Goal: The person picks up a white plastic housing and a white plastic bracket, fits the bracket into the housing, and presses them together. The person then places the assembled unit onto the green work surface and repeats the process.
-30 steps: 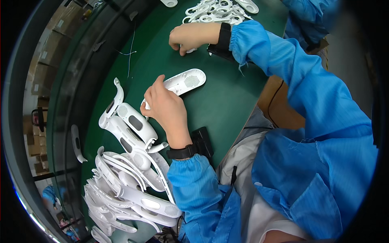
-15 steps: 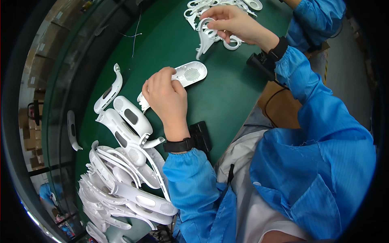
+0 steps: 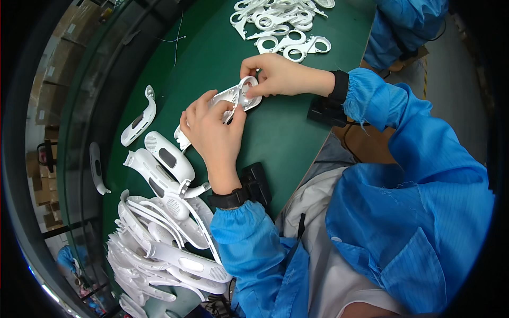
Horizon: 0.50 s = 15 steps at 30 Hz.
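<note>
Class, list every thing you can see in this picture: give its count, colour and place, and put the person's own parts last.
White shell part: one, white, held over the mat between both hands.
Ring-shaped parts: a heap, too tangled to count, white, top of the mat.
Long shell parts: a large pile, white, lower left of the mat.
Single shell: one, white, left of the hands, lying apart.
Mat: one, green, covers the bench.
Black blocks: two, black, at the mat's near edge, one by each wrist.
Cardboard boxes: several, brown, far left, beyond the bench.
Left hand: one, grips the part's near end.
Right hand: one, pinches the part's far end.
Sleeves: two, blue.
</note>
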Motion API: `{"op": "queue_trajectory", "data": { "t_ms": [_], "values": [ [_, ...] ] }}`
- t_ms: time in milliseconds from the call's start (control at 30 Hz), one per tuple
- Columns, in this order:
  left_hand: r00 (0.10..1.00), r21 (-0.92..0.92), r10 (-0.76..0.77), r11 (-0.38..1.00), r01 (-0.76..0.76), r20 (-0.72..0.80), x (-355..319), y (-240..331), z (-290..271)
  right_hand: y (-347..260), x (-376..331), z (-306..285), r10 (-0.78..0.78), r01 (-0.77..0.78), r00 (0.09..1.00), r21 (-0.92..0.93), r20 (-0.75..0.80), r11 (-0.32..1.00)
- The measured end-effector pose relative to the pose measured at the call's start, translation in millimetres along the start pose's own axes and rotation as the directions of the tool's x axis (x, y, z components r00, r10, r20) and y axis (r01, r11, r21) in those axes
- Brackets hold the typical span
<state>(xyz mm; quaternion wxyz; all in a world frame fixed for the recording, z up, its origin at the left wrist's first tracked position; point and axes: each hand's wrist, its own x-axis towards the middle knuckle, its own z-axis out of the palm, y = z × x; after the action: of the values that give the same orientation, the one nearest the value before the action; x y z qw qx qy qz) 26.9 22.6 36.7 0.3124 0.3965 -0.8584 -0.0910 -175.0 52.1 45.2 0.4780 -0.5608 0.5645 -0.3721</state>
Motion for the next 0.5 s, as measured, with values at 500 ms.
{"op": "queue_trajectory", "data": {
  "t_ms": [500],
  "values": [
    [0.995,0.022,0.055,0.998,-0.053,-0.079,0.6,0.9,5.8,6.3,25.6,-12.9,-0.330,0.434,0.891,-0.374,0.310,0.820]
  ]
}}
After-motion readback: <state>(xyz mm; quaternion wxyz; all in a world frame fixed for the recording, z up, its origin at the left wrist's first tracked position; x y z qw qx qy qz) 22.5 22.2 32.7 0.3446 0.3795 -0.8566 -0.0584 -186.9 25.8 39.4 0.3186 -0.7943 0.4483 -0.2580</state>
